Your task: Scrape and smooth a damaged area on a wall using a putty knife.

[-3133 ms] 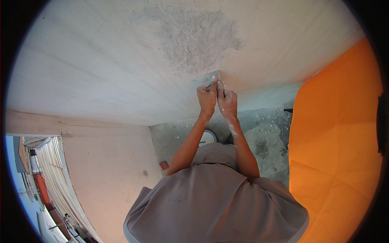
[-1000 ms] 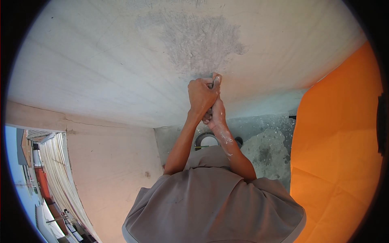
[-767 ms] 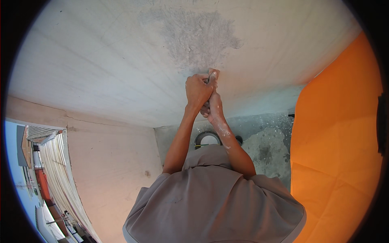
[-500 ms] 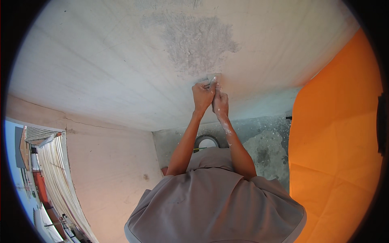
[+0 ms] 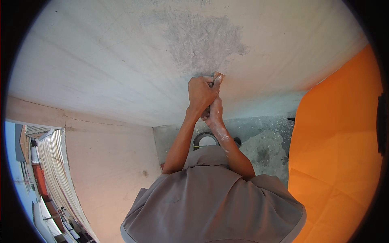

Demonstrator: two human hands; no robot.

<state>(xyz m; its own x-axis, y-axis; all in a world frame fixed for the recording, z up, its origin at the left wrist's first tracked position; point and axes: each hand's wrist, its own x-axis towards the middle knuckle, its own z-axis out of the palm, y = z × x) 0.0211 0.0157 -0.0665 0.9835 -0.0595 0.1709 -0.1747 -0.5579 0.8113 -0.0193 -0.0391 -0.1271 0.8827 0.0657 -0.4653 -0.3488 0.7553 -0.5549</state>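
Note:
My left hand [image 5: 201, 92] is closed, its fingers bent against the pale wall [image 5: 121, 69]. Just below and to its right, my right hand [image 5: 216, 108] is closed too, the two pressed together. A small flat tan piece [image 5: 219, 75] sticks out above the fingers and lies against the wall; most of it is hidden, so its exact kind cannot be told. White powder marks my fingers and right forearm. Directly above the hands spreads a rough grey patch [image 5: 202, 40] with scratchy marks.
Behind my forearms a round dark-rimmed container [image 5: 197, 139] with something pale inside stands on the speckled grey floor [image 5: 265, 146]. An orange sheet [image 5: 332, 154] hangs at the right. On the left are a cracked side wall [image 5: 109, 158] and an opening onto corrugated roofing [image 5: 56, 158].
My left hand has shifted slightly left, while the right has turned and dropped below it. The tan piece is tilted differently and shows less. The view has shifted slightly.

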